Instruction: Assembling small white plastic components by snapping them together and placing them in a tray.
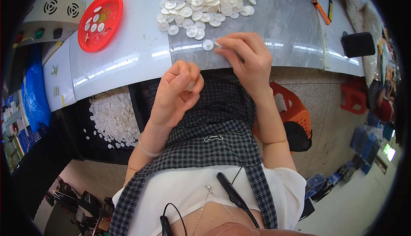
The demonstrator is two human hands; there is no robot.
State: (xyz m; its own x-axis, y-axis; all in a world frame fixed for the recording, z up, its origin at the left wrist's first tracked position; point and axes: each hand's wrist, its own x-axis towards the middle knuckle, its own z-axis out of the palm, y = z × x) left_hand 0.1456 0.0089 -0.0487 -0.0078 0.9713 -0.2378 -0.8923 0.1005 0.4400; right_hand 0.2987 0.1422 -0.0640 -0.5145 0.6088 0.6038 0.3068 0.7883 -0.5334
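Note:
My left hand (175, 94) is raised in front of the table's near edge. Its fingers are curled around a small white plastic piece (191, 85), partly hidden by them. Over the tabletop, my right hand (250, 58) pinches a white disc (218, 45) between thumb and forefinger, seen nearly edge-on. Just left of those fingertips a single round white disc (208, 45) with a small centre lies flat on the table. Beyond it spreads a large heap of similar white discs (209, 4).
A red plate (113, 22) with several white pieces stands at the left, near a grey control box (62, 7). Below the table edge, a black bin (77, 139) holds many small white parts. Orange cutter (321, 12), black object (358, 44) and orange stool (295, 109) are at right.

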